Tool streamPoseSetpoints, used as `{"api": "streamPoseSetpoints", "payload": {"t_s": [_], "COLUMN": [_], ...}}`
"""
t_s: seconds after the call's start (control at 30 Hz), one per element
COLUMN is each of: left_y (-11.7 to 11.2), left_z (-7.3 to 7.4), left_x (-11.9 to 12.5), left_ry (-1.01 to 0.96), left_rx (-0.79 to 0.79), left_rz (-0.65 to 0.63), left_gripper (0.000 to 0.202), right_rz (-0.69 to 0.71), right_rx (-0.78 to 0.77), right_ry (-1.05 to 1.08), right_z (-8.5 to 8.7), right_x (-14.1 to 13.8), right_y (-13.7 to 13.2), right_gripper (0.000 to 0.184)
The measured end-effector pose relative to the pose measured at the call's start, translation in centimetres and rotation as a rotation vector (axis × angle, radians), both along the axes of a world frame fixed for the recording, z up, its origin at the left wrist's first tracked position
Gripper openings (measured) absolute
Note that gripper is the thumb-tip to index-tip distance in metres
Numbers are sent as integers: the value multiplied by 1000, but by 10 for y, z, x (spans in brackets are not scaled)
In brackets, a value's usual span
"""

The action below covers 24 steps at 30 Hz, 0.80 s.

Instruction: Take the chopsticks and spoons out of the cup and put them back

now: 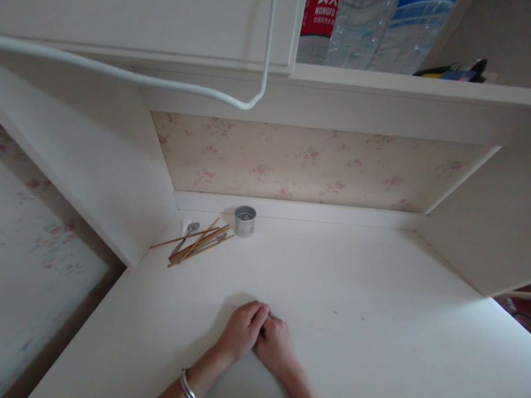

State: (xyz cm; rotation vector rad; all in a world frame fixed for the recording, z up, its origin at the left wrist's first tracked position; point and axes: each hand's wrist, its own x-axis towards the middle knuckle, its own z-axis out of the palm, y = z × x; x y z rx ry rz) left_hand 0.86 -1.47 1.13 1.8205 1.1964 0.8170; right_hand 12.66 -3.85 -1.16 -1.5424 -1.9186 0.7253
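Note:
Both my hands rest together on the white desk (377, 308) near its front edge. My left hand (241, 331) has its fingers curled under, and a silver bangle sits on its wrist. My right hand (275, 345) lies against it, also curled closed. Nothing shows in either hand. Far from them, at the back left of the desk, lie several wooden chopsticks (199, 243) in a loose pile with two metal spoons (184, 236) among them. A small perforated metal cup (245, 221) stands upright just right of the pile.
White side panels wall the desk on the left (87, 165) and right (500, 219), with floral wallpaper (315, 165) behind. A white cable (164, 82) hangs across the upper left. Water bottles (373, 26) and small items stand on the shelf above.

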Motion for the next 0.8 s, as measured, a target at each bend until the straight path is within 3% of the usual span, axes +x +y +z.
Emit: {"api": "streamPoseSetpoints", "payload": {"t_s": [0.8], "left_y": [1], "left_z": [0], "left_x": [-1], "left_ry": [-1], "left_rx": [1], "left_rz": [-11], "left_gripper": [38], "right_rz": [-2], "right_rx": [25], "right_ry": [13], "right_z": [-6], "right_x": [-1], "right_y": [0], "right_gripper": [25]}}
